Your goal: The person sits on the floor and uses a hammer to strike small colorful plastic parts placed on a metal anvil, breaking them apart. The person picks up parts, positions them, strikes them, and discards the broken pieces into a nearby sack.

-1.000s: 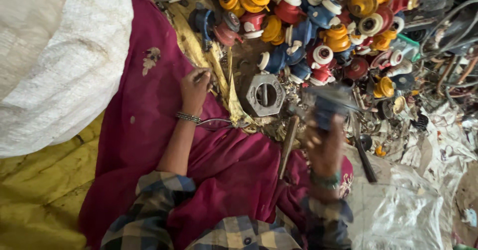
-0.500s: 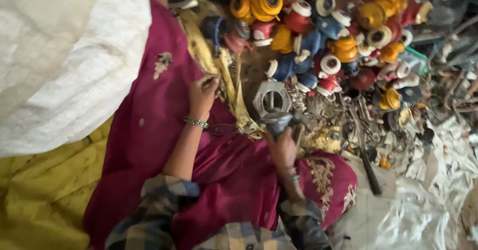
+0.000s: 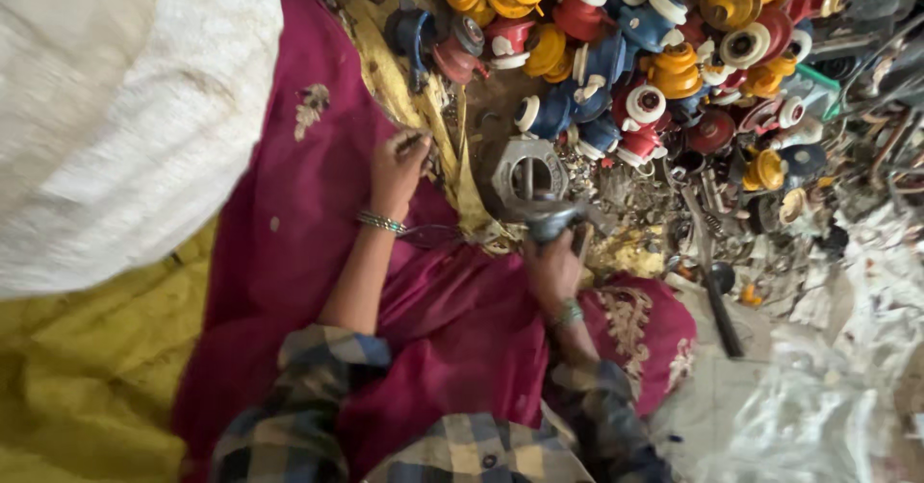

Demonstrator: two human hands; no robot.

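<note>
My right hand (image 3: 552,273) grips the handle of a hammer whose grey head (image 3: 560,217) rests at the near edge of a six-sided metal block (image 3: 525,177) with a round hole. My left hand (image 3: 397,167) lies on the maroon cloth over my lap (image 3: 452,329), left of the block. Its fingers are pinched on a small dark piece (image 3: 416,140) next to a yellow cloth strip (image 3: 460,170). Both wrists wear green bangles.
A heap of red, blue and yellow round parts with white caps (image 3: 654,50) lies beyond the block. Loose metal scraps and a dark-handled tool (image 3: 717,295) lie to the right, crumpled plastic sheet (image 3: 828,406) at lower right, a white sack (image 3: 115,108) at left.
My right hand has brought the hammer down and left, from raised at the right onto the metal block. My left hand has stayed in place near the yellow cloth.
</note>
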